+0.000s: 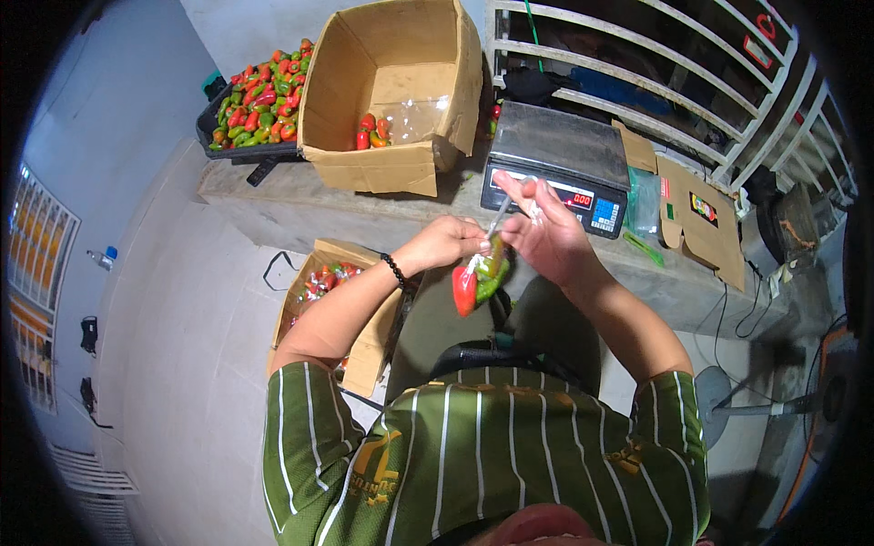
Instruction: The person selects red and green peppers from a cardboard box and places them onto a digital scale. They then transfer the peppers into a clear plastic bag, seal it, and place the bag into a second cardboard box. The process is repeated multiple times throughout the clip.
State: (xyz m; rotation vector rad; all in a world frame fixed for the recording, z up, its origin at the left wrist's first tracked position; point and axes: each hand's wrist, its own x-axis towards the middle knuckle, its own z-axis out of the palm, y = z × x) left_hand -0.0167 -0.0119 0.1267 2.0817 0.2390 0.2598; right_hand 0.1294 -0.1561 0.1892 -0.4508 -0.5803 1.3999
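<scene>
My left hand [447, 242], with a black bead bracelet at its wrist, pinches the gathered neck of a clear plastic bag [486, 263] above my lap. Red and green peppers [466, 290] hang in the bag. From the pinch a thin twisted strip of the bag [502, 213] runs up towards my right hand [543, 228]. That hand is raised with its palm turned and fingers extended, close to the strip; whether it grips the strip cannot be told. Just beyond it stands a digital scale [556, 147] with a bare metal plate.
An upright cardboard box [389, 167] with a few peppers stands on the concrete ledge [273, 215], beside a black crate [252, 151] heaped with peppers. A lower box [369, 368] holds bagged peppers by my left leg. Plastic bags [642, 201] and flattened cardboard [703, 218] lie right of the scale.
</scene>
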